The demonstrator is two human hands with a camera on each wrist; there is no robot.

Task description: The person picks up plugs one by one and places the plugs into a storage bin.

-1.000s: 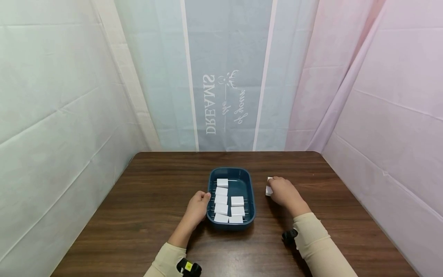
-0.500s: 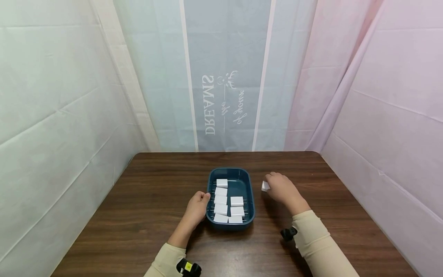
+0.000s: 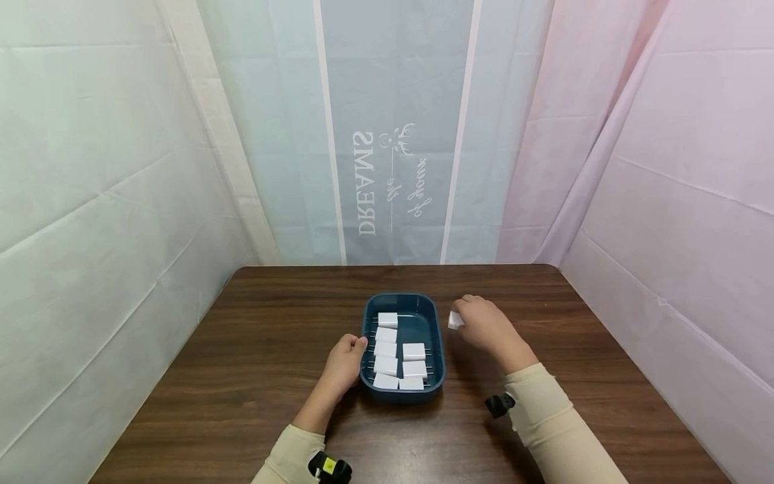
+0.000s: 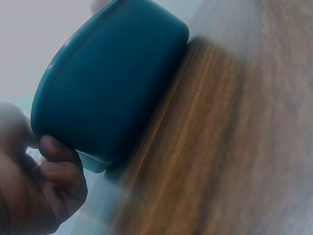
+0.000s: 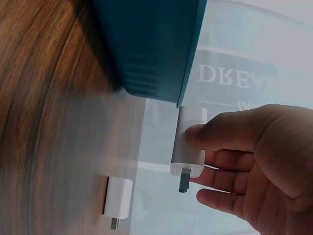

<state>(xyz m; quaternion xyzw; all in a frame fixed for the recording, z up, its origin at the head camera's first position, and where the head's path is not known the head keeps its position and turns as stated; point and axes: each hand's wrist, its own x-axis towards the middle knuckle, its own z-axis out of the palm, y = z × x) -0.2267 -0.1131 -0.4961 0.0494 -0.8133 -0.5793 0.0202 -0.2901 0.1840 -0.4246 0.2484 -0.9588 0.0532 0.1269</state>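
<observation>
A dark teal plastic tray stands on the table, with several white charger plugs lying in two columns inside it. The left column is longer; bare floor shows at the tray's back right. At the tray's left rim my left hand pinches the edge between thumb and curled fingers. To the right of the tray, my right hand holds another white charger plug between thumb and fingers, above the table, its metal prong pointing away from the tray. A second loose plug rests on the table in the right wrist view; in the head view it does not show.
The brown wood-grain table extends around the tray. White cloth walls rise at both sides, and a printed curtain hangs behind the back edge. Each wrist wears a small black camera.
My right hand has picked up a charger plug from the table and carried it leftward and slightly back, nearer the tray. My left hand and the tray have stayed in place.
</observation>
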